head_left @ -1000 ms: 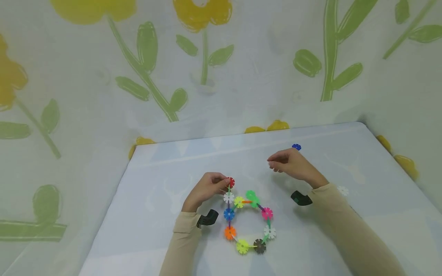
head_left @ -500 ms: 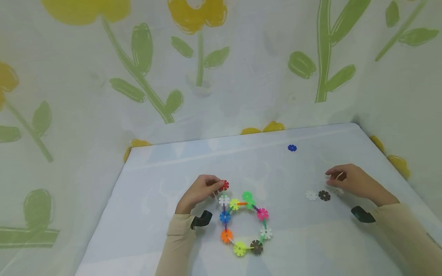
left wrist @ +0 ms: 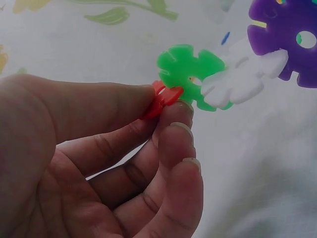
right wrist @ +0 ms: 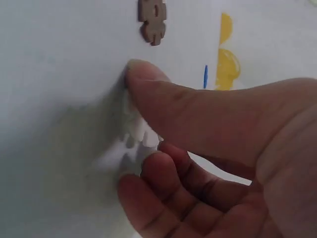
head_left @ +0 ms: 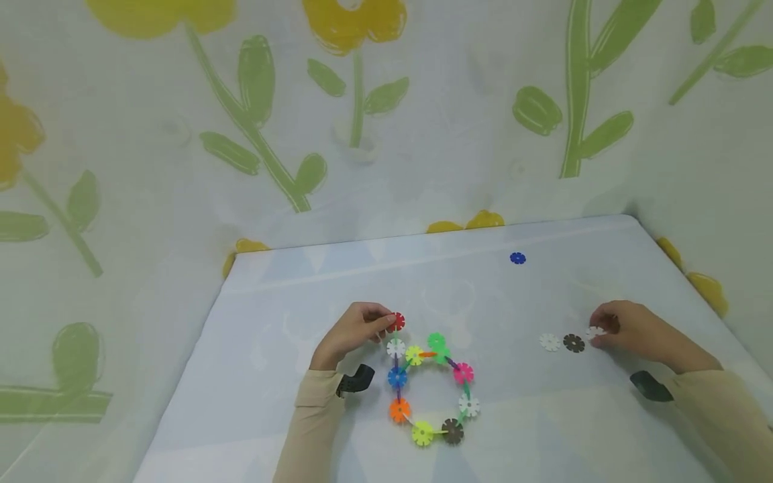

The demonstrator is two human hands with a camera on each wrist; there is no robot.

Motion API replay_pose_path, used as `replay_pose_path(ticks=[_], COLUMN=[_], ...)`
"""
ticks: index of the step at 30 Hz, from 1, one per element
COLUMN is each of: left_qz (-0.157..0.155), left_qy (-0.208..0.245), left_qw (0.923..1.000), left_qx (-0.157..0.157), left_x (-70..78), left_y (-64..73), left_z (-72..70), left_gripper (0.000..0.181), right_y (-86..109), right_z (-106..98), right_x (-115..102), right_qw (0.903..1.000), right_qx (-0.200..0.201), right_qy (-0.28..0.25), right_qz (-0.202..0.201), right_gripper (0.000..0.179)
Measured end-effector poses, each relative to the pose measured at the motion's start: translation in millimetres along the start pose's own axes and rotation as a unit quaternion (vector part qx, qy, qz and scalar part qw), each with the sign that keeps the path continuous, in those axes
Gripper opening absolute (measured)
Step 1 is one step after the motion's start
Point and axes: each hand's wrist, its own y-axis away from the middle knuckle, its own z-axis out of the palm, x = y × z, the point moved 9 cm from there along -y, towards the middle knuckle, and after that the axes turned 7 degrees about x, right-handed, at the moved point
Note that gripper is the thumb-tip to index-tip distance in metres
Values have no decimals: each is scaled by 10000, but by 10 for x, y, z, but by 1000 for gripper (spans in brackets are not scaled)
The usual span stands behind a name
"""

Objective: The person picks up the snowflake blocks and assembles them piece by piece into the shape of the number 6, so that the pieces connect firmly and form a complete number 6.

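Observation:
My left hand (head_left: 353, 332) pinches a red notched snowflake disc (head_left: 396, 321) between thumb and fingertips. In the left wrist view this red disc joins a green disc (left wrist: 185, 67), which meets a white disc (left wrist: 242, 79) and a purple disc (left wrist: 277, 34). They belong to a linked chain of colored discs, with a closed ring in front of me that includes an orange disc (head_left: 399, 410) and a pink disc (head_left: 464, 373). At the right, my right hand (head_left: 643, 335) has thumb and fingers at the edges of a loose white disc (head_left: 594, 332), partly hidden by the thumb.
Beside the right hand lie a loose brown disc (head_left: 574, 343) and another white disc (head_left: 549, 342). Farther back sits a dark blue disc (head_left: 517, 257). The white table (head_left: 290, 282) backs onto a wall covering printed with yellow flowers.
My right hand has moved right and toward me, from near the blue disc down to the loose white disc. The left hand keeps its pinch on the red disc.

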Motion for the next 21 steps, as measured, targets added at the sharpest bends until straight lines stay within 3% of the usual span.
replay_pose_path(ticks=[5, 8, 14, 21], left_qz=[20, -15, -49, -42], left_qy=[19, 17, 24, 40], left_qw=[10000, 10000, 10000, 10000], left_qx=[-16, -17, 10, -21], left_x=[10, 7, 25, 24], left_y=[-9, -7, 23, 22], left_z=[4, 3, -14, 0], left_gripper=[27, 27, 27, 27], right_y=[-125, -270, -608, -919], right_z=[-14, -59, -89, 31], right_x=[-228, -519, -1182, -1777], right_qw=[9993, 9975, 9872, 9751], right_qx=[7, 138, 365, 466], right_qy=[-230, -529, -1320, -1733], right_qz=[-278, -458, -816, -1302], right_gripper=[10, 7, 21, 9])
